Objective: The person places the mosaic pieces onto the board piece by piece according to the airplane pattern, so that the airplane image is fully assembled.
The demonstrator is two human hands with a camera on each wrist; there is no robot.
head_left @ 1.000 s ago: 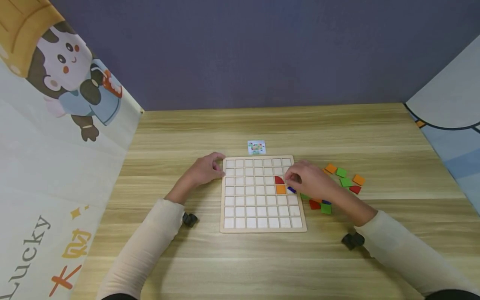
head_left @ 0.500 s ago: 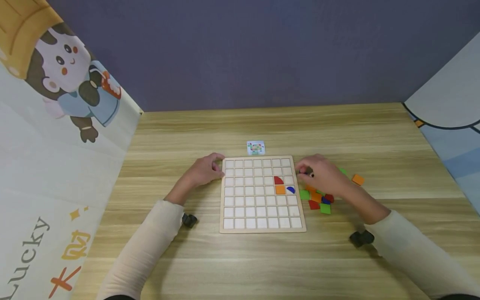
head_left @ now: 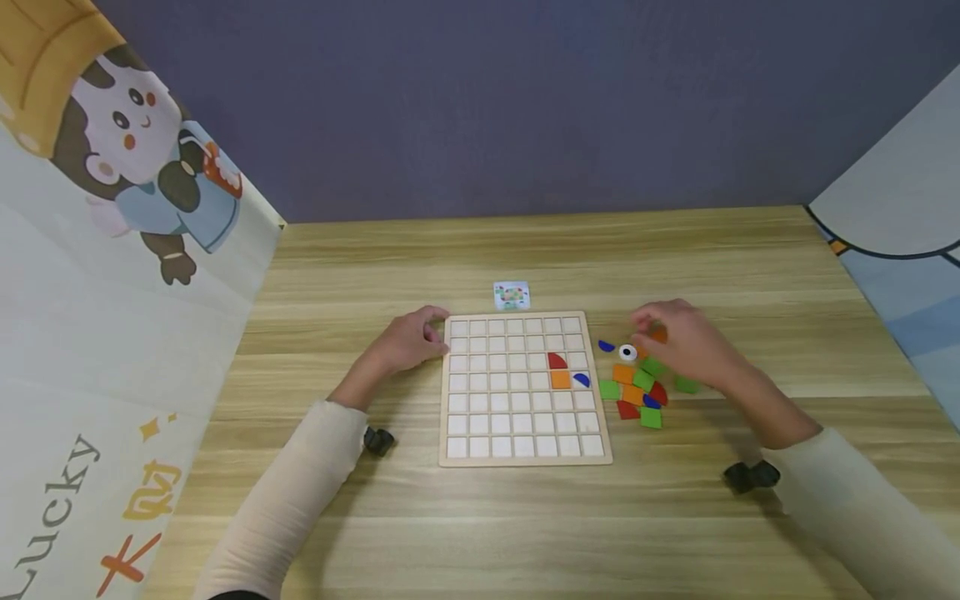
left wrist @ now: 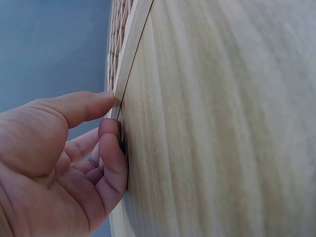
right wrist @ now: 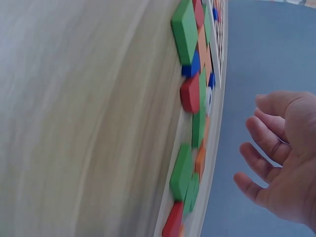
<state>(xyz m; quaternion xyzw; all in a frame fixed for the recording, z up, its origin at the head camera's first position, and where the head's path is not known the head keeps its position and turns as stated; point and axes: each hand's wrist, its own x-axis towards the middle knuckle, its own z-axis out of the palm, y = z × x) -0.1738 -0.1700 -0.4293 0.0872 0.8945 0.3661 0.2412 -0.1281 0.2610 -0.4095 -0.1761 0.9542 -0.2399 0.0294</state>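
Note:
A pale wooden grid board (head_left: 501, 382) lies on the table. My left hand (head_left: 408, 340) touches its left edge near the far corner, thumb and fingertips against the rim; the left wrist view shows the thumb (left wrist: 84, 107) at the edge and the other fingers bent. On the board sit a red quarter-circle tile (head_left: 557, 361), an orange square tile (head_left: 560, 380) and a blue half-circle tile (head_left: 581, 380). Over the loose tiles right of the board hovers my right hand (head_left: 690, 346), fingers loosely bent. Nothing shows between them in the right wrist view, where the hand (right wrist: 291, 148) is apart from the tiles.
Green, orange, red and blue tiles lie loose right of the board, among them a green square (head_left: 651, 417), a blue half-circle (head_left: 606, 346) and a white eye-like disc (head_left: 627, 352). A small picture card (head_left: 512, 295) lies beyond the board. A dark wall (head_left: 540, 108) rises behind.
My right hand has left the blue half-circle tile on the board and moved right over the loose tiles, uncovering the eye-like disc and another blue half-circle. The left hand has stayed at the edge.

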